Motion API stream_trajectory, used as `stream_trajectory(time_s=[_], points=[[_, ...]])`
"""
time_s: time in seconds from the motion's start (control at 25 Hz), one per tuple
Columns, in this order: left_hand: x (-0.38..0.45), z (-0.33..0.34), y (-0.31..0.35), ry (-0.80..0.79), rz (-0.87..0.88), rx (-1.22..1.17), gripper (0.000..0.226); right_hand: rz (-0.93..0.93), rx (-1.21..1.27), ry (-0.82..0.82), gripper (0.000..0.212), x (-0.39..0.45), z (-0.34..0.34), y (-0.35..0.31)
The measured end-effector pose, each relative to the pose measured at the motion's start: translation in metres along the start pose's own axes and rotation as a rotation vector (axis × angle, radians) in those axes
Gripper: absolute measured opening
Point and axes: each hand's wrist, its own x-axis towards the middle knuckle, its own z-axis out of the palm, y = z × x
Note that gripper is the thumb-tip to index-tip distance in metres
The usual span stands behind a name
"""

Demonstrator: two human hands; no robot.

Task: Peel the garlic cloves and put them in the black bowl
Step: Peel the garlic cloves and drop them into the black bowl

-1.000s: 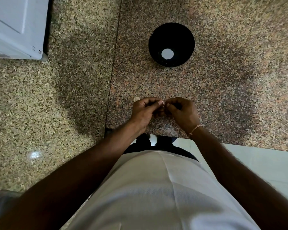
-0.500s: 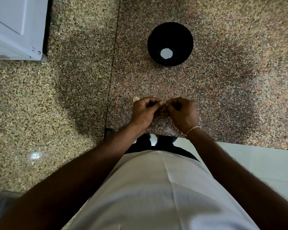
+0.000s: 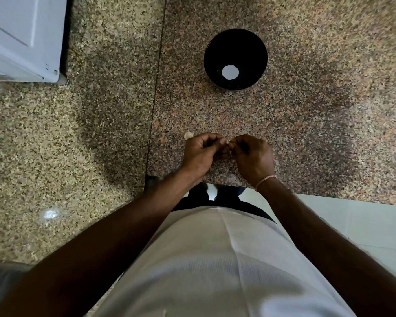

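Nearest the camera: white shirt front (image 3: 215, 259), both forearms reaching fwd over counter edge. Landmark = black bowl (image 3: 256, 49), set on speckled granite counter (image 3: 318, 133).

Well short of bowl, on the near side, just inside counter edge: left hand (image 3: 201, 154) and right hand (image 3: 253, 157), fingertips meeting. Both curled, pinching a small pale bit btwn them, prob. the garlic clove (image 3: 230, 149) mid-peel; mostly hidden by fingers, so can't tell how much skin is left. Thin cord bracelet (image 3: 265, 180) on right wrist.

Just beyond left knuckles, bowl side of hands: one small pale piece (image 3: 188, 135) on counter, clove or skin scrap, too small to tell.

Farther out: bowl itself, bright white round patch at its bottom, likely light glare; can't confirm any cloves in it. Far left of bowl: corner of white appliance (image 3: 23, 37).

Judged step: peeling, nothing yet carried to bowl.

Risks from here:
- Clove slipping out of pinch, rolling off near edge to floor; hands sit v. close to edge.
- Skin scraps dropping w/ clove into bowl if not fully stripped.
- Loose piece by left knuckles getting knocked away when hands move toward bowl.
- Dark bowl, dim light: easy to misjudge the drop.
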Motion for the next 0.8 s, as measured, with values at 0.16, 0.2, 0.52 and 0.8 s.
stream_trajectory(time_s=[0.16,0.2,0.52,0.8], points=[[0.001,0.0,0.002,0.011,-0.051,-0.077,0.005,0.07,0.056,0.026,0.004,0.001,0.001,-0.001],[0.001,0.001,0.002,0.011,-0.067,-0.102,0.005,0.085,0.065,0.033,0.004,0.001,0.001,-0.001],[0.006,0.001,0.009,-0.017,-0.163,-0.22,0.006,0.084,0.077,0.012,0.005,0.003,0.002,-0.001],[0.003,-0.009,0.004,-0.013,-0.19,-0.201,0.008,0.107,0.142,-0.089,0.004,0.0,0.005,0.001]])
